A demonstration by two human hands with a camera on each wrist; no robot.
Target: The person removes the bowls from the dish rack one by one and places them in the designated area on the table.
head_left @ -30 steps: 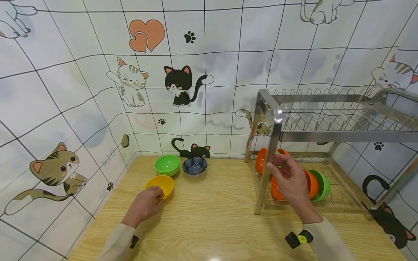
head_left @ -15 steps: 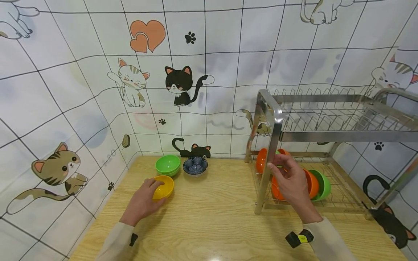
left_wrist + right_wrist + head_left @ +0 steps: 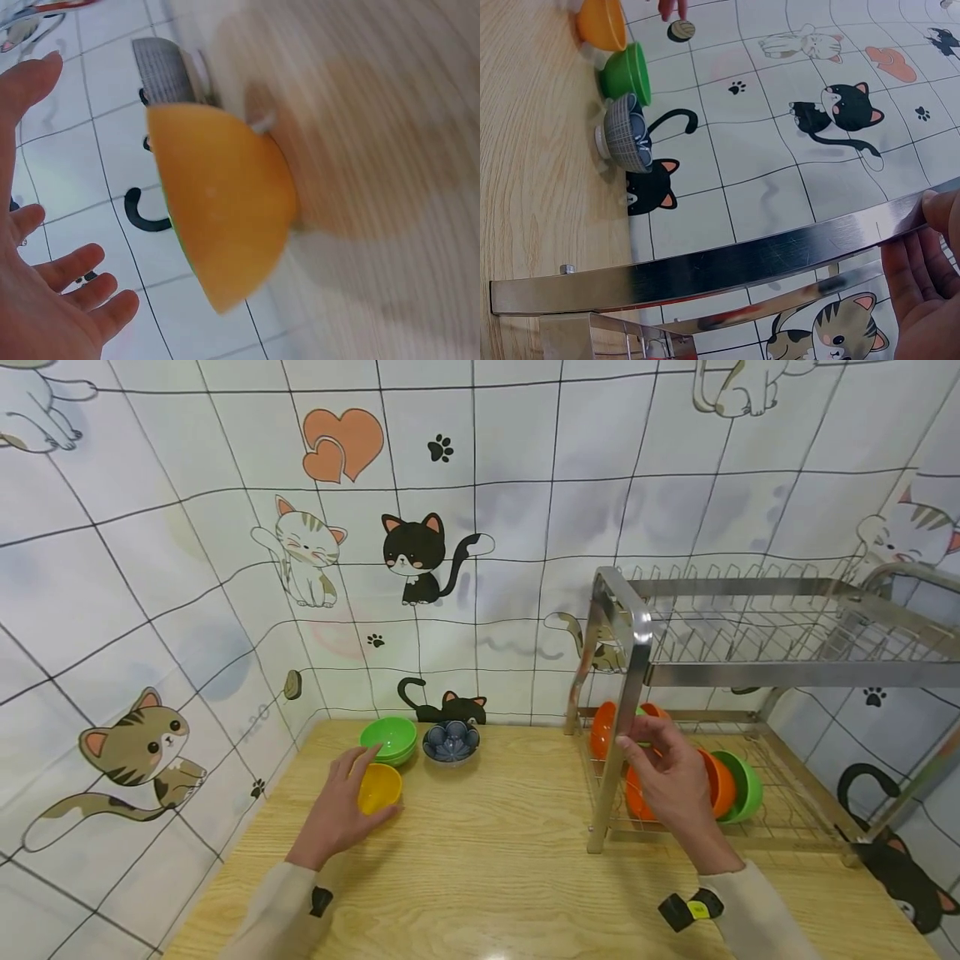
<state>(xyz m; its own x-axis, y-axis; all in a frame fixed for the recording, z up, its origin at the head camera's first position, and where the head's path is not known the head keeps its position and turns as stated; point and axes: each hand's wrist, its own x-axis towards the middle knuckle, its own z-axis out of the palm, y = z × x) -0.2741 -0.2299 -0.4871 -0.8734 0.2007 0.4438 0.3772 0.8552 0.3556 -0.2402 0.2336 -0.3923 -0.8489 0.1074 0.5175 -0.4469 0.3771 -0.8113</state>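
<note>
Head view: left hand [image 3: 341, 808] spread, apart from the yellow bowl [image 3: 381, 790] at the surface's [image 3: 487, 868] left; right hand [image 3: 671, 772] pinching the rack post [image 3: 608, 793].
The bowl looks light, stiff and smooth, perhaps slippery; its rim [image 3: 400, 786] seems the best hold.

- Legible text, brands and numbers: none can be read in any of the three views.
- Yellow label [image 3: 698, 910]: on the black device [image 3: 676, 912] at the right sleeve [image 3: 756, 906]; dark marks show on it, too small to read.
- Dish rack [image 3: 795, 674]: a faint marking, possibly lettering, toward the right end of the lower front rail [image 3: 813, 844]; illegible.
- Left wall [image 3: 202, 610]: pale grey, letter-like shapes [image 3: 256, 723] printed above a small black paw print [image 3: 258, 788]; too faint to make out.
</note>
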